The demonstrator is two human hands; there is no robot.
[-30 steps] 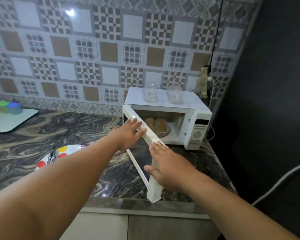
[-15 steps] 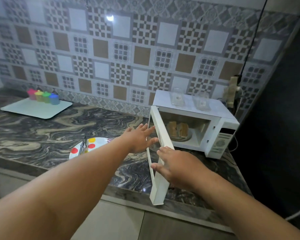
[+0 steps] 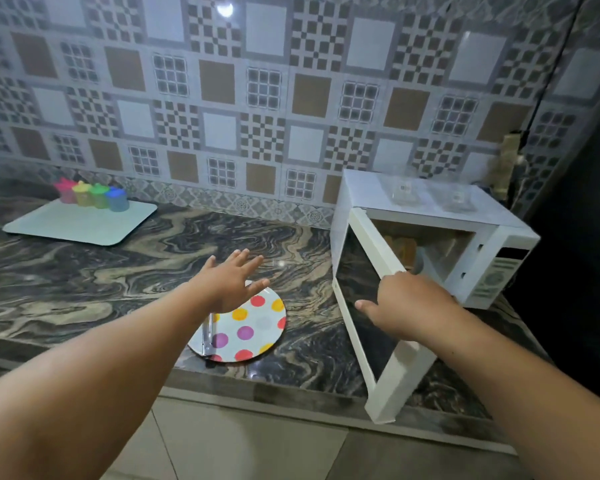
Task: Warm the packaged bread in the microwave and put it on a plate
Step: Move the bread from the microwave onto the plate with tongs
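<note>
A white microwave (image 3: pixel 430 209) stands at the right end of the marble counter, its door (image 3: pixel 364 299) swung wide open toward me. Bread slices (image 3: pixel 400 249) show dimly inside, partly hidden by the door. My right hand (image 3: pixel 406 306) grips the door's top edge, thumb on the dark glass. My left hand (image 3: pixel 231 280) hovers open, fingers spread, above the far edge of a white plate with coloured dots (image 3: pixel 248 329). A metal utensil (image 3: pixel 207 336) lies on the plate's left side.
Two clear glass jars (image 3: pixel 426 194) sit on top of the microwave. A pale tray (image 3: pixel 80 221) with several coloured small cups (image 3: pixel 90 195) lies at the back left. A wall socket and cable (image 3: pixel 508 161) hang behind the microwave. The counter's front edge (image 3: pixel 257 393) runs below the plate.
My left hand has left the microwave door and moved left over the plate. My right hand has shifted onto the door's top edge and holds it. The view has swung left.
</note>
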